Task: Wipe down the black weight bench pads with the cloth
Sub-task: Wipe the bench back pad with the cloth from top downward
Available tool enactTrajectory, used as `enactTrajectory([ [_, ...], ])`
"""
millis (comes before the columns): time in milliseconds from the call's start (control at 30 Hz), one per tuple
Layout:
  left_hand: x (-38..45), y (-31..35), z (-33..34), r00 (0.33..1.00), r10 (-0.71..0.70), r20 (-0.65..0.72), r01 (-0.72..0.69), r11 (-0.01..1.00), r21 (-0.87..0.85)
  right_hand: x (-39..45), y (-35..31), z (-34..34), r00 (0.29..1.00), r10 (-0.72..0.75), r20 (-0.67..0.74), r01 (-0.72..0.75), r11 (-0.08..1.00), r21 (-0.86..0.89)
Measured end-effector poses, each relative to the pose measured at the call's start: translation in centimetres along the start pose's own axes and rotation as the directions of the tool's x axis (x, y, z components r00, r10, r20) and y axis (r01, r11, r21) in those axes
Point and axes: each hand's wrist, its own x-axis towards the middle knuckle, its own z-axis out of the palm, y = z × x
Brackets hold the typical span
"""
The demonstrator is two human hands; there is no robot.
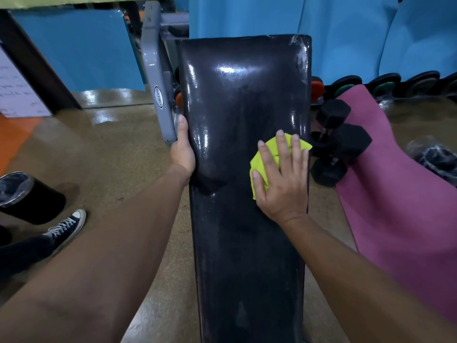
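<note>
A long black bench pad (pixel 237 100) runs from the bottom of the view up the middle; its far half shines wet. A yellow-green cloth (pixel 259 164) lies on the pad near its right edge. My right hand (pixel 282 179) presses flat on the cloth with spread, straight fingers. My left hand (pixel 182 149) grips the pad's left edge; the thumb lies along the top, the fingers are hidden under the side.
A grey machine frame (pixel 158 95) stands just left of the pad. Black hex dumbbells (pixel 338 144) and a pink mat (pixel 395 181) lie on the floor to the right. A black bin (pixel 27 196) and someone's sneaker (pixel 66 226) are at the left.
</note>
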Motion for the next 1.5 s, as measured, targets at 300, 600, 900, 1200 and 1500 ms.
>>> enactTrajectory([
  [300, 0.3, -0.2, -0.2, 0.999, 0.006, 0.045, -0.005, 1.0, -0.009, 2.2, -1.8, 0.3, 0.993, 0.115, -0.017, -0.115, 0.993, -0.006],
  [600, 0.6, -0.6, -0.3, 1.0, -0.012, 0.014, 0.012, 1.0, -0.019, 2.3, -0.1, 0.0, 0.973, 0.221, -0.064, -0.22, 0.975, 0.01],
  [900, 0.8, -0.7, -0.4, 1.0, -0.002, 0.01, 0.002, 1.0, -0.012, 0.0, 0.9, 0.1, 0.997, 0.077, -0.023, -0.076, 0.997, 0.016],
  [1200, 1.7, -1.1, -0.4, 1.0, -0.005, 0.01, 0.005, 1.0, -0.023, -1.2, -0.4, 0.2, 0.999, -0.037, 0.031, 0.038, 0.999, -0.035],
  [1500, 0.6, -0.6, -0.4, 0.998, 0.015, 0.062, -0.014, 1.0, -0.021, 0.2, -2.6, 0.6, 0.986, 0.164, -0.005, -0.164, 0.986, -0.035],
])
